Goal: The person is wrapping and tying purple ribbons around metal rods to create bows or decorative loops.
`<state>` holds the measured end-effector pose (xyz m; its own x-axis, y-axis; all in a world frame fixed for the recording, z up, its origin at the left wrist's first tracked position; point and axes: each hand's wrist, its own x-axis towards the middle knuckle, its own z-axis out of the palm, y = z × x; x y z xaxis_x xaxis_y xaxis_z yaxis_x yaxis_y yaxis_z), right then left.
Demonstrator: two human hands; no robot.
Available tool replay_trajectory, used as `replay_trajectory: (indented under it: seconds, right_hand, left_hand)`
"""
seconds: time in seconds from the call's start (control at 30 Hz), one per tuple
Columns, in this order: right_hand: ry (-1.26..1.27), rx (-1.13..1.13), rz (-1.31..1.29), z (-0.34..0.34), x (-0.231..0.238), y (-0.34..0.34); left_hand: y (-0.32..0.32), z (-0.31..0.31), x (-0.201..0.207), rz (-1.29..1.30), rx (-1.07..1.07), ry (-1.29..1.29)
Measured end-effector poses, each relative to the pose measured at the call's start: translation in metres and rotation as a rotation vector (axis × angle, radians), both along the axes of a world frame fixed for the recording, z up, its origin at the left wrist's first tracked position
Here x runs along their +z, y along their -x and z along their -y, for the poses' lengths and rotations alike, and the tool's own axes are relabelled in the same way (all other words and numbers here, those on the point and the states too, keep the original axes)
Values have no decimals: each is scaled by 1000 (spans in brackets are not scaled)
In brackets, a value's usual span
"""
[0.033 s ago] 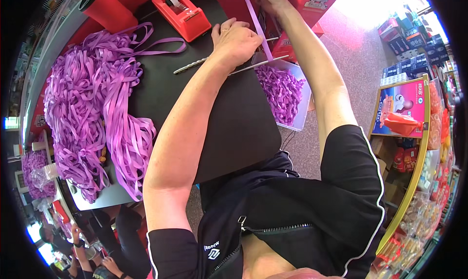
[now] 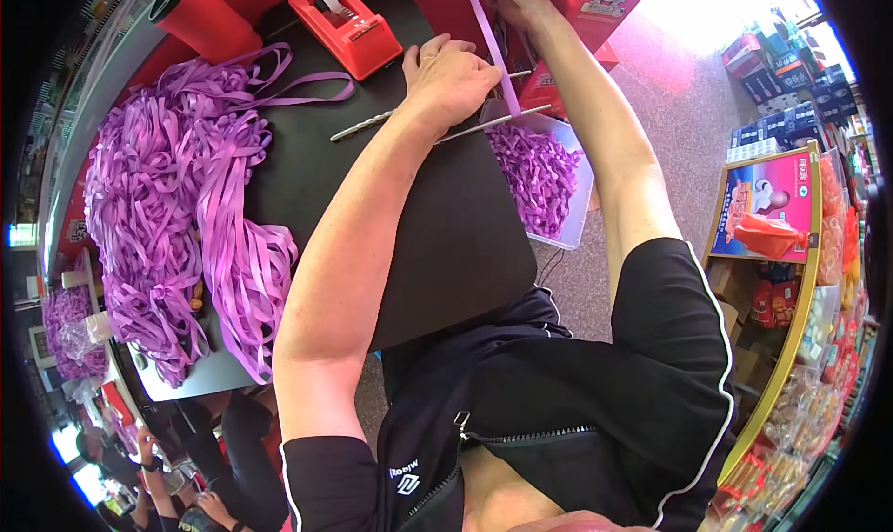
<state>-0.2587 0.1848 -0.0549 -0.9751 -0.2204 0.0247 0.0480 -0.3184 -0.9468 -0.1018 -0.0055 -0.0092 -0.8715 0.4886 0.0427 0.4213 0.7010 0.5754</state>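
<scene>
Near the far edge of the black tabletop [image 2: 456, 244], my left hand [image 2: 451, 78] is closed, its fingers curled and their tips hidden. Under its palm and wrist runs a thin twisted metal rod [image 2: 363, 126]; a second metal rod [image 2: 507, 119] lies closer to me, sticking out past the table's right side. At the top edge, partly cut off, my right hand [image 2: 510, 0] is closed at the upper end of a taut purple ribbon [image 2: 490, 39]. The ribbon runs down past my left hand to the rods, above a clear plastic bin [image 2: 584, 183] of purple ribbon pieces [image 2: 538, 180].
A big heap of purple ribbon [image 2: 158, 197] covers the table's left side. Behind it stand a red cup-shaped container [image 2: 206, 20] and a red tape dispenser [image 2: 346, 28]. Red boxes [image 2: 605, 6] are by my right hand. Right, goods fill a gold-edged display rack [image 2: 812, 197]. People [image 2: 214, 509] sit lower left.
</scene>
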Motion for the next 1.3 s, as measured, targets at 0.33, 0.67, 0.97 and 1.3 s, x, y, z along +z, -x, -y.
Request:
replay_trajectory:
  seconds: [0.33,0.67,0.97,1.3]
  right_hand:
    - [258,286,-2,-1,23,7]
    - [325,223,161,-7,-17,7]
    - [80,59,24,6,-17,7]
    - [-27,-28,271,5,-70,-9]
  left_hand:
    - [1,2,4,55,11,-39]
    - [1,-2,-1,27,13,-59]
    - [0,-2,-1,-4,36,12]
    - [-2,6,-8,-115,79,55]
